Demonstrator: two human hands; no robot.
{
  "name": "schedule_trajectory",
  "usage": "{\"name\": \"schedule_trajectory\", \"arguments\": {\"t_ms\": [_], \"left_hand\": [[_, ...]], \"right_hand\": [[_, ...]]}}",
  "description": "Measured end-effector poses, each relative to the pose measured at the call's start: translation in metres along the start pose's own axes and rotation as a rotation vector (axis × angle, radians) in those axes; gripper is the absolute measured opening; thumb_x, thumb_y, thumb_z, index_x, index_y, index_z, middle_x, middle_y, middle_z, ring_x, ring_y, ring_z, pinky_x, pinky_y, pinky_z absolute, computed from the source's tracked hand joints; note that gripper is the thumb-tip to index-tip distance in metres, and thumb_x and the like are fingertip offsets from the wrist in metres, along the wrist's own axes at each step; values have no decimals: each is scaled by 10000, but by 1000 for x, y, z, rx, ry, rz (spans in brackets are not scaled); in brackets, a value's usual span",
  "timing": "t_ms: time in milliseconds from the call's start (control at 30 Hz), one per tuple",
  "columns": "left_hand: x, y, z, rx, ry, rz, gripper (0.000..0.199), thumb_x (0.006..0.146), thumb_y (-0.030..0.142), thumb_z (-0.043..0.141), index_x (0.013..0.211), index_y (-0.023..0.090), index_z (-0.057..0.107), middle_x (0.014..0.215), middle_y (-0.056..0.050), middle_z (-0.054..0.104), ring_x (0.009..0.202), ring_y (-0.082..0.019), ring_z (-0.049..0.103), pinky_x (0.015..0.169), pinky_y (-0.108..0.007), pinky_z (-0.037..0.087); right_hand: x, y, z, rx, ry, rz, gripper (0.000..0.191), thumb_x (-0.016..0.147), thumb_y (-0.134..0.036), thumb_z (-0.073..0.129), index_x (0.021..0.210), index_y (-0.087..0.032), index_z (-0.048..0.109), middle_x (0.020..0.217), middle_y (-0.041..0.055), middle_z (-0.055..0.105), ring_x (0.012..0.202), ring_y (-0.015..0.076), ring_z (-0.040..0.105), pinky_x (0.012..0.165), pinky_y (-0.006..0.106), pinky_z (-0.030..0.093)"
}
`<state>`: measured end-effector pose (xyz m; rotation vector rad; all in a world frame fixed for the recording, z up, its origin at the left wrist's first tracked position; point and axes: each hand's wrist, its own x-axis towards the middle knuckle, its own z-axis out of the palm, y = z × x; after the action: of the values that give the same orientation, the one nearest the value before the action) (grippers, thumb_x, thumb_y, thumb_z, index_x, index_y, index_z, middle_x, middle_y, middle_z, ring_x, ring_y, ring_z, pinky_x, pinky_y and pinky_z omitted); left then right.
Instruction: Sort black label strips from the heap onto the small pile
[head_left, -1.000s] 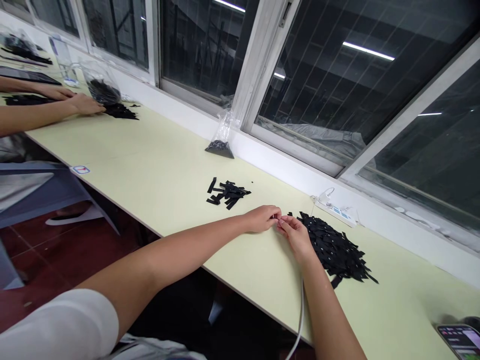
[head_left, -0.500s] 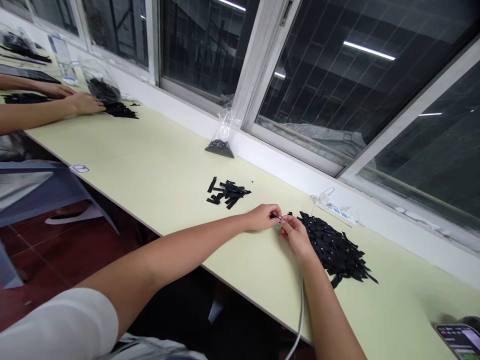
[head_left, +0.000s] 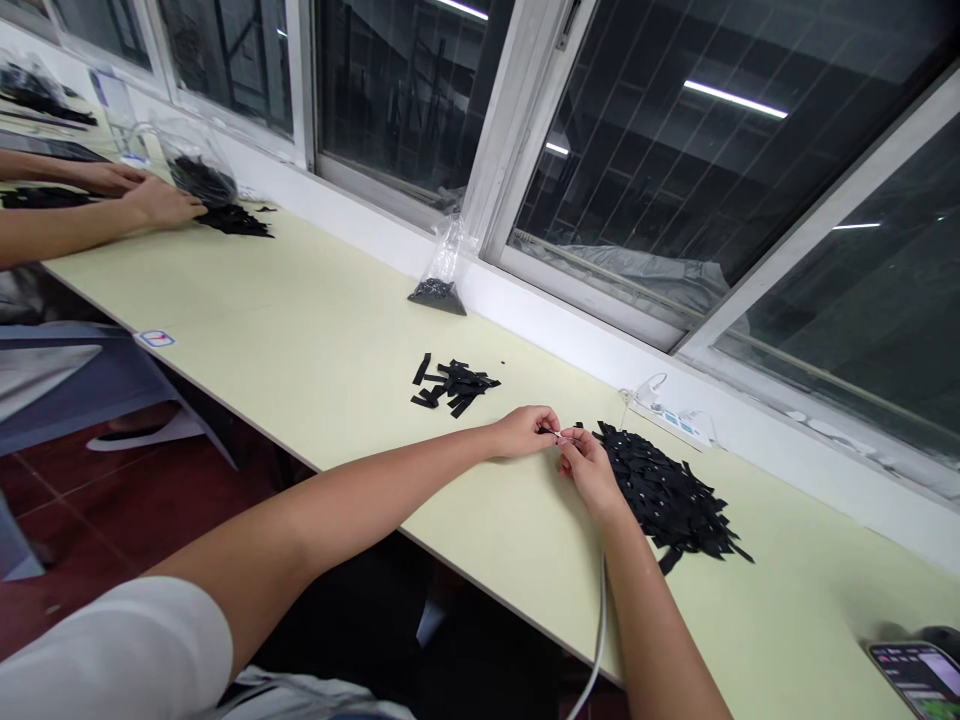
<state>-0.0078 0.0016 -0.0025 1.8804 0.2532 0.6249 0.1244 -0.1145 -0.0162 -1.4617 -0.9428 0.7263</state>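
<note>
Black strip (head_left: 547, 431), partly hidden, is showing above a pale-yellow table (head_left: 315, 300) between the left hand (head_left: 519, 432), which is clamping it, and the right hand (head_left: 591, 470), whose grip is appearing too small to tell. Dark windows (head_left: 405, 100) are lining the wall (head_left: 525, 318); red tiles (head_left: 150, 490) are covering the floor. One clear bag (head_left: 450, 247) is containing small black pieces (head_left: 437, 292); a farther bag (head_left: 193, 148) is holding dark material (head_left: 201, 178).

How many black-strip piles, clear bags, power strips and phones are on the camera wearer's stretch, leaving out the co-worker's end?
Black-strip piles: 2
Clear bag: 1
Power strip: 1
Phone: 1
Total: 5
</note>
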Motion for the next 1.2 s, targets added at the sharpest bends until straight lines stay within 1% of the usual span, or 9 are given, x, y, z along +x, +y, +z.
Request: {"name": "schedule_trajectory", "arguments": {"t_ms": [233, 400, 667, 800, 1000, 1100, 1200], "left_hand": [[2, -5, 0, 25, 0, 7, 142, 815, 233, 608, 940, 165, 615, 881, -20, 641, 777, -134, 563, 724, -264, 442], [1, -2, -1, 54, 27, 12, 132, 805, 229, 612, 916, 160, 626, 860, -23, 632, 767, -139, 545, 717, -270, 437], [0, 5, -1, 84, 54, 1, 108, 823, 224, 606, 899, 156, 642, 809, -15, 618, 738, -134, 528, 697, -263, 432], [0, 5, 0, 78, 71, -4, 102, 832, 216, 594, 892, 151, 644, 788, -12, 608, 715, -127, 517, 675, -256, 424], [-1, 6, 0, 91, 74, -9, 107, 829, 220, 604, 898, 152, 650, 752, -5, 594, 692, -124, 507, 662, -250, 419], [-1, 5, 0, 90, 65, -10, 104, 825, 213, 604, 897, 154, 649, 745, -2, 594, 691, -124, 511, 675, -254, 427], [0, 4, 0, 100, 64, -8, 107, 821, 220, 606, 896, 157, 649, 752, -3, 600, 690, -128, 517, 685, -263, 431]], "right_hand": [[-1, -7, 2, 14, 33, 30, 492, 621, -545, 822, 912, -204, 619, 695, -41, 561, 564, 112, 465, 545, 261, 392], [-2, -12, 3, -13, 44, 85, 511, 554, -590, 829, 812, -186, 652, 707, -18, 568, 594, 125, 495, 559, 270, 411], [-1, -8, -2, -63, 83, 79, 470, 598, -577, 810, 812, -184, 666, 676, -22, 573, 562, 121, 482, 530, 267, 416], [1, -4, -6, -90, 115, 89, 446, 631, -566, 796, 842, -189, 685, 702, -9, 607, 606, 141, 536, 541, 266, 443], [2, -4, -6, -87, 134, 104, 436, 634, -550, 791, 846, -181, 692, 785, 28, 674, 671, 166, 606, 535, 258, 452], [2, -5, -6, -89, 150, 97, 434, 623, -539, 800, 829, -175, 685, 763, 28, 670, 664, 165, 609, 526, 252, 445], [2, -5, -6, -93, 162, 90, 433, 611, -526, 814, 823, -175, 676, 695, 9, 643, 606, 146, 577, 515, 251, 434]]}}
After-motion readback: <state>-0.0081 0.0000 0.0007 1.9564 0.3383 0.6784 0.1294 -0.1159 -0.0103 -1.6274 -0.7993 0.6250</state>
